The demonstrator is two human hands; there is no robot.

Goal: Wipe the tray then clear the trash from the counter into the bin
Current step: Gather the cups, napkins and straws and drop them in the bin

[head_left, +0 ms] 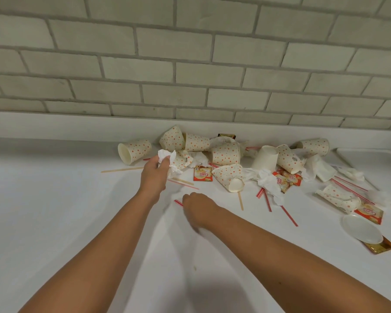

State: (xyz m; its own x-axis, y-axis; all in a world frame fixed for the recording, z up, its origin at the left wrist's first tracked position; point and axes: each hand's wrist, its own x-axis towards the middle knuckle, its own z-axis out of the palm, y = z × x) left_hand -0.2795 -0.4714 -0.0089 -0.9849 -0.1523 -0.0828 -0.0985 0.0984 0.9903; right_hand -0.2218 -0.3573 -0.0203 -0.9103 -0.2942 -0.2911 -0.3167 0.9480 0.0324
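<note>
Trash is strewn along the back edge of the white counter [54, 211], from its middle out toward the right end. Farthest left, a dotted paper cup [134, 151] lies on its side with its mouth facing forward, and a wooden stirrer [122, 170] lies flat just in front of it. The left hand [155, 175] is raised just above the counter, fingers curled round a crumpled tissue [167, 159]. Nearer the front edge, the right hand [198, 207] is lowered knuckles-up over one end of a red-striped straw [178, 202]. Its fingertips are hidden, so I cannot tell whether it has hold of the straw. A creamer sachet [203, 173] lies beyond, below a heap of tipped dotted cups [226, 153] and tissues. Toward the right end sit a white lid [361, 229] on a gold sachet [380, 246], and the white tray [359, 150] by the back edge.
</note>
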